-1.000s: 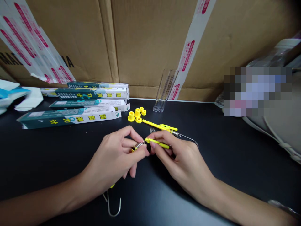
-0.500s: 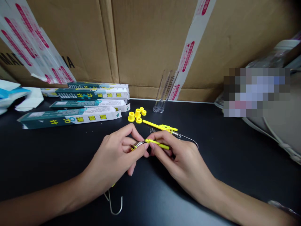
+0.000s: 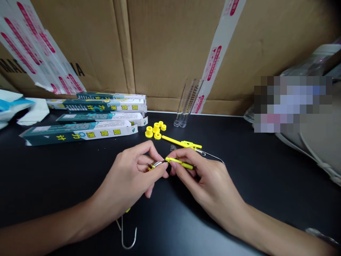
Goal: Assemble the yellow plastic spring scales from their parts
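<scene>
A thin yellow rod [image 3: 178, 162] sits just above the black tabletop [image 3: 266, 170] at centre, gripped at its right portion by the right hand [image 3: 205, 177], thumb and forefinger pinched on it; its left tip meets a small metal spring piece [image 3: 157, 164], which the left hand [image 3: 128, 181] pinches between thumb and forefinger, remaining fingers curled beneath; the two hands' fingertips are touching or nearly so. A metal wire hook [image 3: 128, 238] shows below the left wrist, its upper end hidden under the hand. Just behind the right hand lies a second yellow rod assembly [image 3: 183, 143] with a wire running from its right end; a loose small spring [image 3: 173, 147] lies beside it. Further back, a cluster of yellow plastic caps [image 3: 156, 130]; two clear tubes [image 3: 186, 105] lean against the cardboard wall [image 3: 165, 46]. To the left, a stack of teal-and-white boxes [image 3: 87, 122] lies flat.
</scene>
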Tool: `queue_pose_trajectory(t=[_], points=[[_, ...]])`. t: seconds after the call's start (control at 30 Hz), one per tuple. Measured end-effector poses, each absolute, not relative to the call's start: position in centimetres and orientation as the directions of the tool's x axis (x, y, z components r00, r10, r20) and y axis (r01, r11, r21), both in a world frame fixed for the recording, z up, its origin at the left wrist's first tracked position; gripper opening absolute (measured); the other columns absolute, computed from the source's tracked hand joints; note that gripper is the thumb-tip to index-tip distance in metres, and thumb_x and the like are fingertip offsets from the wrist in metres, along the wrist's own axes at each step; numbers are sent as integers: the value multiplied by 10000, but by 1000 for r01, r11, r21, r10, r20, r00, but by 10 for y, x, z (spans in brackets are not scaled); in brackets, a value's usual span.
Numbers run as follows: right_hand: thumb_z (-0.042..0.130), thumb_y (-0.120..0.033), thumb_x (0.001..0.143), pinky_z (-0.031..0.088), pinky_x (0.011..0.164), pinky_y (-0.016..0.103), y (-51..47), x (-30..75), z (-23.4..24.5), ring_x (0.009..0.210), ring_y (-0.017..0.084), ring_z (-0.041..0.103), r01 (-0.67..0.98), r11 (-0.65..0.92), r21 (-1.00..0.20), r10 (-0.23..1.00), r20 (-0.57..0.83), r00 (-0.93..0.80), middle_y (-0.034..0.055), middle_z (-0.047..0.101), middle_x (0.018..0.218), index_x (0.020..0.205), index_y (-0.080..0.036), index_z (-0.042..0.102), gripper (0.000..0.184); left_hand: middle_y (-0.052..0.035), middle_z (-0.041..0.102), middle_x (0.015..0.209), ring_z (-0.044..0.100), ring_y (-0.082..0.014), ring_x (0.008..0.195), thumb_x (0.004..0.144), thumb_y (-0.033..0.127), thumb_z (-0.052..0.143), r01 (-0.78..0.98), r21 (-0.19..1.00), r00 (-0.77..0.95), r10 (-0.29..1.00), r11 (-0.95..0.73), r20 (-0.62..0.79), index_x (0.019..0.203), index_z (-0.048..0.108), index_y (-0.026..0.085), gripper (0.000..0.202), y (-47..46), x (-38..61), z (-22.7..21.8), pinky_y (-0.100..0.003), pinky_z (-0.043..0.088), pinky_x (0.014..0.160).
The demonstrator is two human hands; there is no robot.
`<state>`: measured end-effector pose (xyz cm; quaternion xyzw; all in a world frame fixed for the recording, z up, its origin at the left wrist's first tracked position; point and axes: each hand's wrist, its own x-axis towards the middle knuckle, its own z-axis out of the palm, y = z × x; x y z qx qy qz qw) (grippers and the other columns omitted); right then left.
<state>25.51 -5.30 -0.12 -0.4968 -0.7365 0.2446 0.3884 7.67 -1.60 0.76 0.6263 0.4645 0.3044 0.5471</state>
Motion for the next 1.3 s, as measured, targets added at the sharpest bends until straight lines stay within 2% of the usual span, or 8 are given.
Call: queue_pose_trajectory(t=[0.73, 1.3], points=[[534, -133, 984, 527, 699, 206, -55, 256, -3, 632, 104, 640, 600, 421, -680, 903, 372, -213, -32, 719, 832, 1040, -219, 624, 137, 24, 712, 659, 471, -37, 375, 864, 235, 654, 231, 972, 433, 892, 27, -128, 730, 454, 196, 244, -16, 77, 10, -134, 338, 384], [550, -106, 982, 513, 754, 163, -54, 255, -4, 738, 87, 664, 611, 451, -651, 886, 410, -218, -45, 725, 875, 1020, -216, 646, 151, 22, 714, 655, 480, -43, 381, 842, 232, 665, 253, 967, 429, 891, 39, -148, 726, 467, 195, 233, -16, 76, 11, -145, 346, 400]])
